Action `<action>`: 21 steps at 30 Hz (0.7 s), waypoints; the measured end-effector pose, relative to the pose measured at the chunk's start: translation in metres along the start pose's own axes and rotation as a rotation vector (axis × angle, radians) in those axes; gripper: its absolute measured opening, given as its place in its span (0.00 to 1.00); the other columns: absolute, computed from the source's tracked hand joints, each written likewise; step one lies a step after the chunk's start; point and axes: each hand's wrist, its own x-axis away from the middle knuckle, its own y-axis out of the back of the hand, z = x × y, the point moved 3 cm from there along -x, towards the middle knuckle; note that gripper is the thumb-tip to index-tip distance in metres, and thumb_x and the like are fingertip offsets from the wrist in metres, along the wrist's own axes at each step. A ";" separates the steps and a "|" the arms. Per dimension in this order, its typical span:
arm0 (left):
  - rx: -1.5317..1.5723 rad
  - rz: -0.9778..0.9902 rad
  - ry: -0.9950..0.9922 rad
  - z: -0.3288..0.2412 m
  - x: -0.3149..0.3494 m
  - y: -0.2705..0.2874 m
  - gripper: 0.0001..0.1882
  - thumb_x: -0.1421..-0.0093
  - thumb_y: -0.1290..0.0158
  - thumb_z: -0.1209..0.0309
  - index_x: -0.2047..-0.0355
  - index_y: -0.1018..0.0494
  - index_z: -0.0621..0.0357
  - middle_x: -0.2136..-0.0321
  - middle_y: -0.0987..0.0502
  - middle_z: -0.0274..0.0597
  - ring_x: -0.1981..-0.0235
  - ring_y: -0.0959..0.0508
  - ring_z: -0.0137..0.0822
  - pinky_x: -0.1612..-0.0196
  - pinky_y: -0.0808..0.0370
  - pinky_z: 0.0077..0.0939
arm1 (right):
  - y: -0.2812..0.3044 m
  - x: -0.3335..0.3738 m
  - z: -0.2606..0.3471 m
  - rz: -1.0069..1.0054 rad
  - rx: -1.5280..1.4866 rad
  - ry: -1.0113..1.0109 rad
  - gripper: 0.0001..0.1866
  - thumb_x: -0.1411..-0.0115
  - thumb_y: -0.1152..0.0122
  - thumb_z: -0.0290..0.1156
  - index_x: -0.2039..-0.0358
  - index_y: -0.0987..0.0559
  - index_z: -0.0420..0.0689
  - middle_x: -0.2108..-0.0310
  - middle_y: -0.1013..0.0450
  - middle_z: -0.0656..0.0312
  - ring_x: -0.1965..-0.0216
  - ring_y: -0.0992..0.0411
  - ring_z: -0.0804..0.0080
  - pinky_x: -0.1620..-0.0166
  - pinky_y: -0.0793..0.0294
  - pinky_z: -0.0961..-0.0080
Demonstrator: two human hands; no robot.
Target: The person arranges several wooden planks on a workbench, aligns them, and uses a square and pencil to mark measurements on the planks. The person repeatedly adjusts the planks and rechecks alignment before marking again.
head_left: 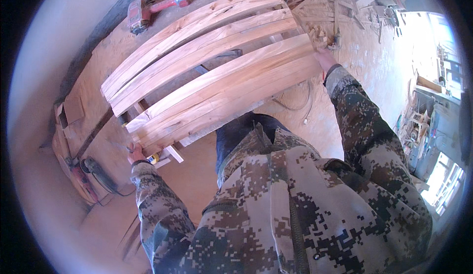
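The nearest long, pale wooden plank [236, 99] is lying crosswise before the body; uneven pressure at its ends could be skewing it against its neighbours. The bare left hand [136, 154] is holding the near-left corner, its grip closed, fingers partly hidden. The bare right hand [326, 60], arm stretching farther forward, is touching the right end; its grip's closure is remaining undeterminable.

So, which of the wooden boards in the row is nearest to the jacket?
The row's lowest board in the picture, with the left hand and right hand at its ends; the other boards lie farther away.
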 end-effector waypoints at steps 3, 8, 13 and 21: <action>-0.267 0.012 -0.076 -0.013 0.003 0.000 0.33 0.42 0.41 0.69 0.37 0.35 0.66 0.57 0.22 0.44 0.67 0.21 0.34 0.66 0.23 0.27 | -0.004 -0.002 -0.003 0.033 -0.441 -0.174 0.23 0.36 0.49 0.29 0.42 0.26 0.37 0.49 0.24 0.57 0.48 0.29 0.69 0.45 0.31 0.72; -0.001 0.124 -0.002 -0.010 -0.024 0.007 0.32 0.42 0.40 0.68 0.38 0.33 0.66 0.58 0.22 0.43 0.65 0.22 0.34 0.65 0.24 0.27 | 0.004 -0.001 0.017 0.105 -0.390 -0.178 0.26 0.37 0.45 0.31 0.39 0.30 0.35 0.42 0.28 0.50 0.40 0.33 0.60 0.37 0.37 0.66; -0.082 0.086 -0.040 -0.016 -0.045 0.011 0.34 0.41 0.39 0.64 0.38 0.34 0.67 0.54 0.22 0.44 0.60 0.22 0.33 0.59 0.25 0.28 | 0.002 -0.010 0.026 0.105 -0.440 -0.253 0.23 0.36 0.45 0.31 0.42 0.27 0.36 0.45 0.26 0.53 0.43 0.31 0.62 0.40 0.35 0.67; -0.085 0.089 -0.089 -0.027 -0.031 -0.006 0.32 0.40 0.41 0.64 0.38 0.33 0.65 0.50 0.23 0.48 0.54 0.22 0.36 0.52 0.25 0.32 | -0.002 -0.020 0.010 0.148 -0.369 -0.235 0.24 0.38 0.45 0.30 0.42 0.26 0.37 0.47 0.25 0.51 0.45 0.29 0.62 0.41 0.33 0.68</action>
